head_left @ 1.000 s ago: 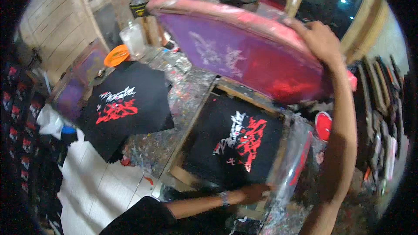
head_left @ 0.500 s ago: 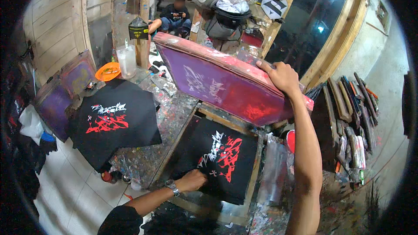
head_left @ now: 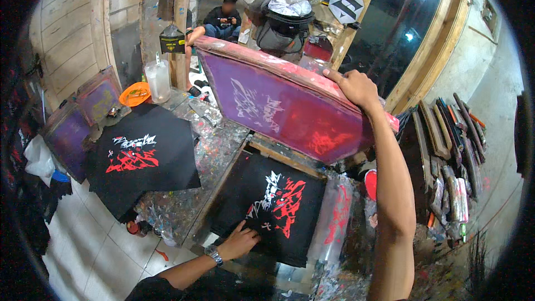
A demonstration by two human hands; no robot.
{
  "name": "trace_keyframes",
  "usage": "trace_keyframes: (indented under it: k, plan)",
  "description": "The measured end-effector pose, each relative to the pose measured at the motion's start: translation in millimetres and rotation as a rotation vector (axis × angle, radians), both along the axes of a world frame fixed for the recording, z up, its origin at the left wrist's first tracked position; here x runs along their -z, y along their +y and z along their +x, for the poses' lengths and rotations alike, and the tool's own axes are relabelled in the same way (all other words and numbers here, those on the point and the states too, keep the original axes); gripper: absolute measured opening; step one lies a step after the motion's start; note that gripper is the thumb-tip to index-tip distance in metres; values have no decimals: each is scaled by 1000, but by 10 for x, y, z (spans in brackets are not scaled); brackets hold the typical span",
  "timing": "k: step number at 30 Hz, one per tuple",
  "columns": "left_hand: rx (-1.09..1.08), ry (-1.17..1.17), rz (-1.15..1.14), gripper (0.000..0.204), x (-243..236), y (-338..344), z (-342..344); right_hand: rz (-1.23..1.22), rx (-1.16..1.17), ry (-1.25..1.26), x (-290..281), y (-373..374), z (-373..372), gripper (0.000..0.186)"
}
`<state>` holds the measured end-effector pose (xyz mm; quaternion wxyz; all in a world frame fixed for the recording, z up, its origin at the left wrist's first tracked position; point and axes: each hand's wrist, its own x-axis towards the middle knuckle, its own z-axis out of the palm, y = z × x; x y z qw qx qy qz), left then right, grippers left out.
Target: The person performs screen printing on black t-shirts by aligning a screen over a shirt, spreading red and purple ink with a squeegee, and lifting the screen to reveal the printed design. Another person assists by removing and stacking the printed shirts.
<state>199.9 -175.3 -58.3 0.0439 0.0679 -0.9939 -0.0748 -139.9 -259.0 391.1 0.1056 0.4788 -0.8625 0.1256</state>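
Note:
My right hand [head_left: 359, 90] is closed over the top edge of a screen printing frame [head_left: 292, 114], which stands tilted up with purple and red mesh facing me. Beneath it, a black fabric piece [head_left: 231, 198] with a white and red graphic lies flat on the printing board. At that fabric's near left edge rests my left hand [head_left: 238, 243], fingers stretched out and touching the cloth, a metal watch on its wrist. Another black fabric piece [head_left: 170, 145] with a similar print lies to the left on the ink-stained table [head_left: 217, 145].
Two more screens [head_left: 68, 125] lean at the far left by an orange bowl [head_left: 134, 94] and a clear plastic cup [head_left: 159, 81]. A glossy plastic strip [head_left: 334, 223] borders the board's right side. Several squeegees [head_left: 437, 131] stand at right. A person [head_left: 223, 22] sits beyond the table.
My left hand has shifted slightly left and toward me, its bunched fingers now spread out. The fabric on the board looks smoother at that edge. The right hand still holds the screen up.

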Motion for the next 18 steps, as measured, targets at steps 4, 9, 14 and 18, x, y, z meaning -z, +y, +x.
trace_keyframes:
  k: [4,9,14,18]
  plan:
    - [-140,124,97,44,-84,55,-168,14,3,-5,-26,-47,-74,103]
    - [-95,511,726,55,-41,497,-822,1,8,-10,-46,-152,-186,101]
    - [-12,449,431,69,-217,942,-1193,13,-7,-21,-54,-126,-193,99]
    - [3,538,545,75,1,1012,-1264,-13,-6,-5,-33,-116,-103,100]
